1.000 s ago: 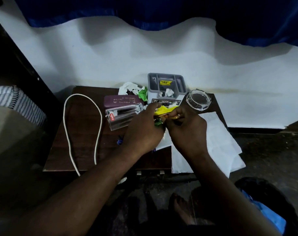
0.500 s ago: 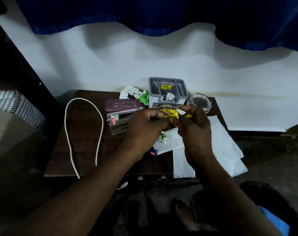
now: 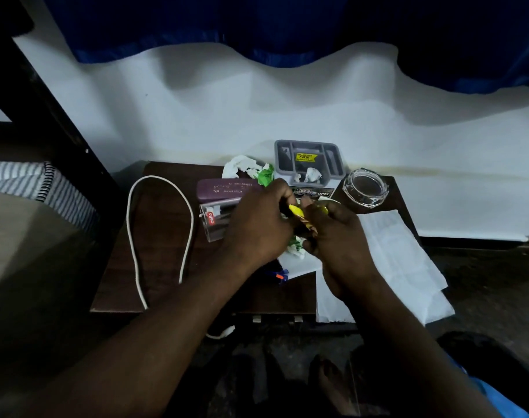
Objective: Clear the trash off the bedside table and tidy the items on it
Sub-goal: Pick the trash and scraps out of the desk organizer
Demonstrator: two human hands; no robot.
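Left grip, right grip: wrapper half-hidden

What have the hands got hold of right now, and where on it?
A crumpled yellow wrapper, held between both hands: the left hand pinches its left end, and the right hand pinches its right end.

Bare forearms, a bare foot, blue clothing lower right
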